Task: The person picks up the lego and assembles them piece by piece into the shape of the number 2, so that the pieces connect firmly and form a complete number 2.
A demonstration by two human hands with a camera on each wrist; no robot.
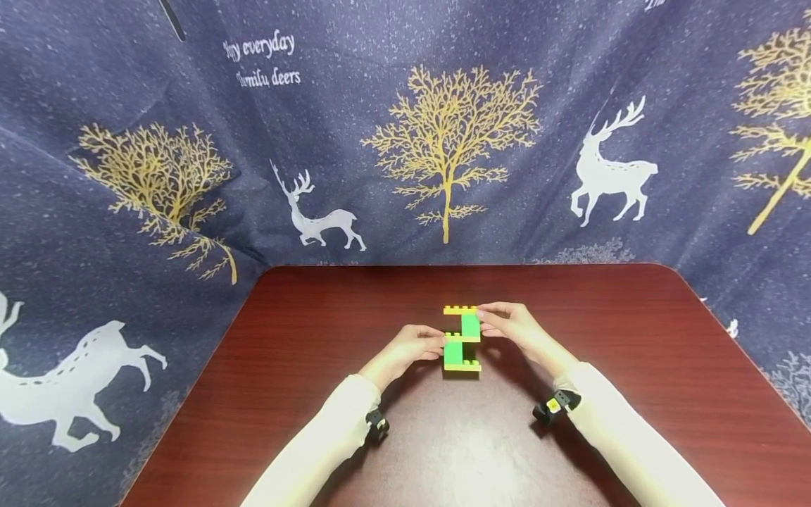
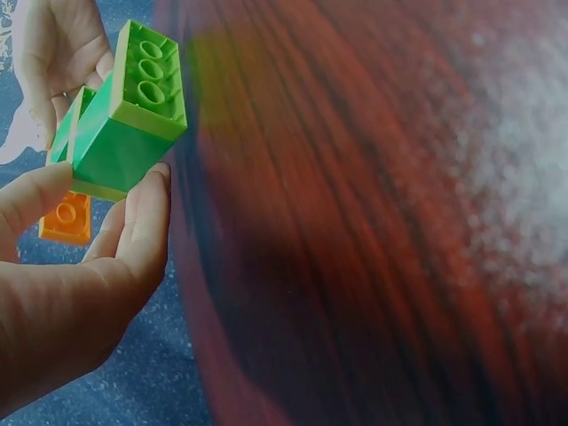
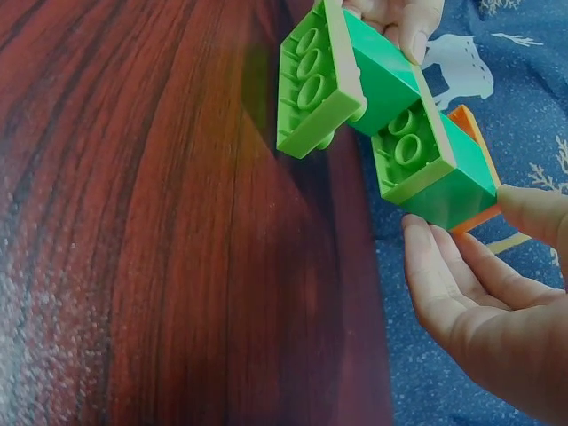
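Note:
A zigzag stack of building bricks is held up off the table between both hands, its hollow underside showing in the wrist views. It has a lower green brick (image 1: 453, 353), an upper green brick (image 1: 470, 325), lime plates (image 2: 146, 75) below and between them, and an orange plate (image 3: 479, 146) on top. My left hand (image 1: 412, 346) pinches the lower part from the left, thumb on one side and fingers on the other. From the right, my right hand (image 1: 514, 325) grips the upper green brick and the orange plate's end between thumb and fingers.
The dark red wooden table (image 1: 304, 422) stretches around the hands, with a bright glare near its front. Behind it hangs a blue cloth (image 1: 405, 211) printed with deer and trees. Each wrist carries a small black camera (image 1: 378, 425) on a strap.

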